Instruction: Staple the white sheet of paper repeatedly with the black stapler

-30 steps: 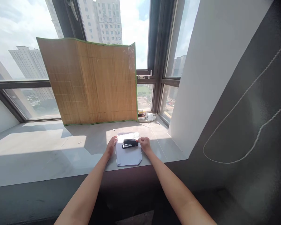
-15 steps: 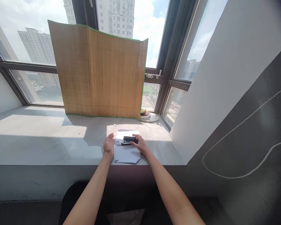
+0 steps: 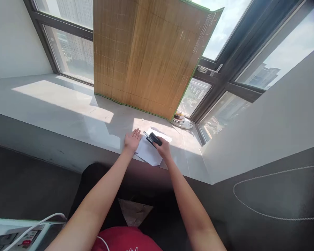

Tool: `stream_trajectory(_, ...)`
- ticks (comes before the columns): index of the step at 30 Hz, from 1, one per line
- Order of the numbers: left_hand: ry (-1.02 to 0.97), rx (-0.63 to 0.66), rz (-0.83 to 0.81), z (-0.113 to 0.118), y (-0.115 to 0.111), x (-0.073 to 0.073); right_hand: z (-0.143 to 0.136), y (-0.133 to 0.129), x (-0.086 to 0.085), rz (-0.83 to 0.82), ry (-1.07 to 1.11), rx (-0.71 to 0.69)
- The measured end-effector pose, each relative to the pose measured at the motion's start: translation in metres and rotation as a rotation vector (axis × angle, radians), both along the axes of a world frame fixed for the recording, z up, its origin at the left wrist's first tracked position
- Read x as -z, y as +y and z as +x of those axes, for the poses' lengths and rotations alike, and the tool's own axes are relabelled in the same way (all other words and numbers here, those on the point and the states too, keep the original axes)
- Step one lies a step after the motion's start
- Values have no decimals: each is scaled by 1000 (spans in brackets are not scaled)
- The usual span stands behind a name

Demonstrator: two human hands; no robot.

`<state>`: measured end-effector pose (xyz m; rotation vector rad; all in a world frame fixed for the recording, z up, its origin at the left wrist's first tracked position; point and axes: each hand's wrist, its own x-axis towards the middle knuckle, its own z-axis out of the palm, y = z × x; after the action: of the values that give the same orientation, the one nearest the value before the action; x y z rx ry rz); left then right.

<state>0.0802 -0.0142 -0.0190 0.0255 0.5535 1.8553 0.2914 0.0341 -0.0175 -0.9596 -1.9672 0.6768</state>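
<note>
My right hand [image 3: 162, 147] is closed around the rear of a black stapler [image 3: 154, 139], holding it over white sheets of paper [image 3: 149, 153]. The stapler's metal strip points toward the far left. Beside the paper's left edge, my left hand [image 3: 132, 140] rests palm up with its fingers spread, holding nothing. Both hands are over the light stone windowsill [image 3: 104, 135]. The palm and fingers of my right hand partly hide the stapler's back end.
A bamboo mat [image 3: 146, 59] with green edging stands against the window. Stacked plates [image 3: 181, 121] sit at its right corner. A twisted cord [image 3: 237, 195] hangs on the right. At lower left, a white cable [image 3: 39, 223] crosses a pale-edged surface.
The view has tilted down and turned. My right hand has gripped the stapler and swung its front toward the far left. My left hand has turned palm up, fingers spread.
</note>
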Motion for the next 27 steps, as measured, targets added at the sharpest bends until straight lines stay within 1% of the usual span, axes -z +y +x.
stream_trajectory(2, -50, -13, 8, 1, 0, -1, -14, -13, -7, 133, -41, -26)
stream_trajectory(5, -72, -44, 39, 3, 0, -3, -31, -31, -15, 445, -200, -115)
stream_trajectory(8, -70, -38, 99, 4, 0, -2, -41, -43, -17, 691, -347, -208)
stream_trajectory(11, -55, -48, 155, 4, -1, -1, -44, -47, -14, 810, -425, -268)
stream_trajectory(15, -17, -79, 168, 4, -1, 0, -41, -46, -14, 864, -425, -276)
stream_trajectory(17, -7, -98, 175, 4, -2, 1, -39, -46, -16, 829, -386, -260)
stream_trajectory(19, -14, -101, 180, 3, -3, 1, -37, -47, -16, 713, -293, -171)
stream_trajectory(21, -43, -93, 159, 1, -4, 1, -33, -47, -13, 509, -146, 9)
stream_trajectory(23, -90, -86, 100, 0, -4, 0, -27, -44, -8, 250, 7, 204)
stream_trajectory(24, -119, -87, 68, 0, -4, 0, -23, -41, -5, 130, 68, 273)
stream_trajectory(25, -149, -87, 47, 0, -4, 0, -19, -38, -2, 29, 114, 312)
stream_trajectory(27, -197, -76, 52, -1, -4, -1, -11, -31, 4, -111, 165, 307)
